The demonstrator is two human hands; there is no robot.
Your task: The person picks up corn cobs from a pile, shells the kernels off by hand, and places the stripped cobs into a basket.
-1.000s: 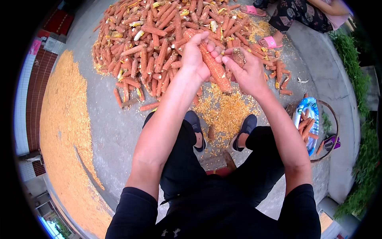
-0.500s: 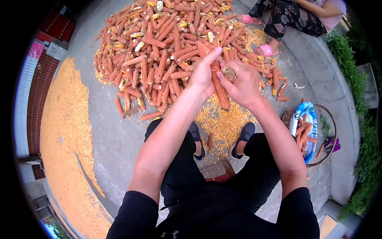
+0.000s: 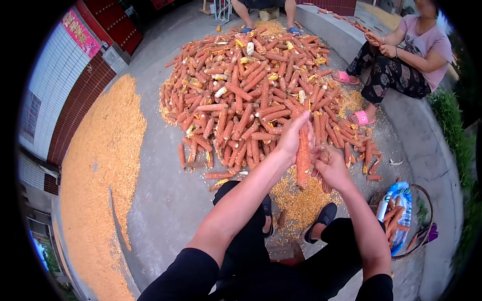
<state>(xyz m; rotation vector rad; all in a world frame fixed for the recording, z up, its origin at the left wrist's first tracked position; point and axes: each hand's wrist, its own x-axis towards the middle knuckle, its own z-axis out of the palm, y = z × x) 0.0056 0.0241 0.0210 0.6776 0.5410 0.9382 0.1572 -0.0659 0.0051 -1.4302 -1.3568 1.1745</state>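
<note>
My left hand (image 3: 293, 137) is closed round a reddish corn cob (image 3: 303, 163), which hangs nearly upright with its lower end pointing toward me. Close on its right, my right hand (image 3: 332, 167) has its fingers wrapped round a second cob (image 3: 326, 186), whose lower end sticks out below the palm. The two cobs are side by side; whether they touch I cannot tell. Beneath both hands, loose yellow kernels (image 3: 300, 205) are scattered on the ground between my shoes. A large heap of cobs (image 3: 241, 100) lies just ahead, some with yellow kernels still on them.
On the right stands a basket with a blue-and-white lining (image 3: 400, 248), holding several cobs. A seated person (image 3: 427, 47) at the upper right holds a cob; another person's legs (image 3: 290, 12) show behind the heap. Kernels spread in a wide layer (image 3: 100, 170) at left.
The view has tilted up and turned left, bringing more of both people into sight. My right hand has come away slightly from the left hand's cob, its fingers shifted on the second cob.
</note>
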